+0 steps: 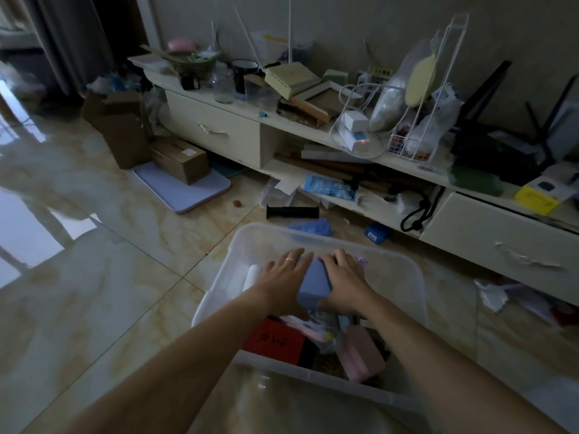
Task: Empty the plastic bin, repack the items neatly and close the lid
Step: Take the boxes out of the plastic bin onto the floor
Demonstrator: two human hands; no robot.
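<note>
A clear plastic bin (416,277) sits open on the tiled floor in front of me. Both my hands are inside it, on either side of a blue-purple box (315,283). My left hand (286,274) lies along the box's left side with fingers fairly straight. My right hand (343,277) covers its right side, fingers curled over the far edge. Also in the bin are a white roll (253,275), a red box (275,339), a pink case (363,352) and small loose items. No lid is in view.
A cluttered low cream cabinet (219,126) runs along the wall behind the bin. On the floor lie a black cylinder (293,212), blue packets (377,233), cardboard boxes (178,159) on a lilac board (185,189), and papers (492,294) at right. Open tile spreads to the left.
</note>
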